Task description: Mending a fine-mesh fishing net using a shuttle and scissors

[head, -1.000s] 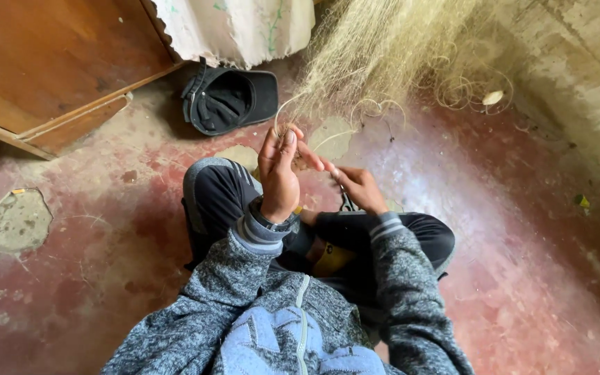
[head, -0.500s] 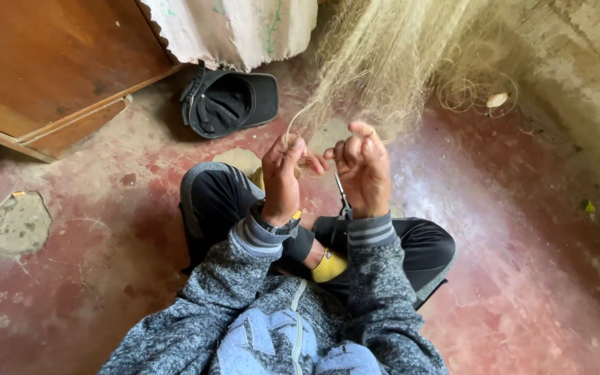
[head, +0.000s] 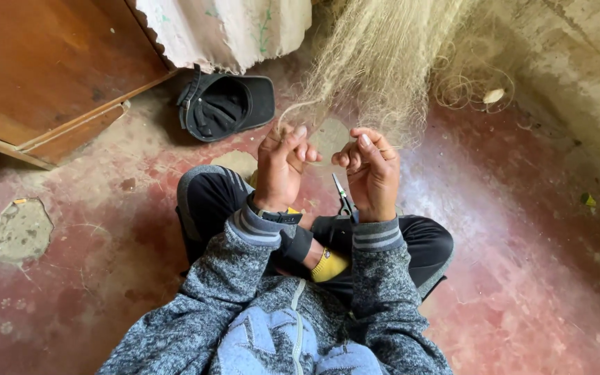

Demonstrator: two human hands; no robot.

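Beige fishing net (head: 376, 55) mid-frame now pinched by both left hand (head: 280, 170) and risen right hand (head: 371, 173), scissors (head: 345, 201) dangling.

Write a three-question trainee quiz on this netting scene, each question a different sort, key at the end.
1. True or false: both hands pinch strands of the pale net.
2. Which lies on the floor beside the wooden cabinet? A) black cap B) red bucket C) coiled hose
3. Fill in: small ____ hang below the right hand.

Key: 1 true, left hand too. 2 A, the black cap. 3 scissors.
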